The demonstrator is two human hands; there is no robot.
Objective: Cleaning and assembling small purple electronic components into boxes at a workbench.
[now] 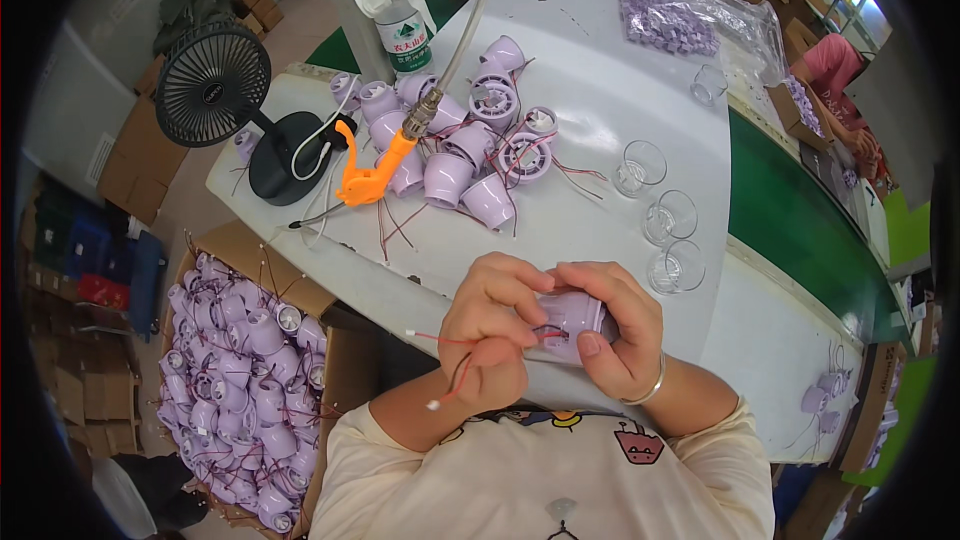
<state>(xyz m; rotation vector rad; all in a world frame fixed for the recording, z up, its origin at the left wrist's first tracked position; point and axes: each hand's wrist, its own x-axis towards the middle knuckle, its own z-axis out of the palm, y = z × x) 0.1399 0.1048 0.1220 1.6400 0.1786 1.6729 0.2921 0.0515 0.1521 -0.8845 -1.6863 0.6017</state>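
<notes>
Both hands hold one small lilac plastic housing (pixel 572 317) close to my chest. My left hand (pixel 490 325) pinches its red and black wires (pixel 455 365), which trail down to small white plugs. My right hand (pixel 610 335), with a silver bangle on the wrist, cups the housing from the right, thumb on its lower edge. A pile of the same lilac housings (pixel 470 140) with loose wires lies on the white table (pixel 600 90) in front of me.
An orange air-blow gun (pixel 375 175) on a hose lies left of the pile, next to a black desk fan (pixel 215 85) and a plastic bottle (pixel 405 35). Clear cups (pixel 670 220) stand at right. A cardboard box (pixel 245 380) of lilac housings sits lower left. Another person (pixel 835 75) works far right.
</notes>
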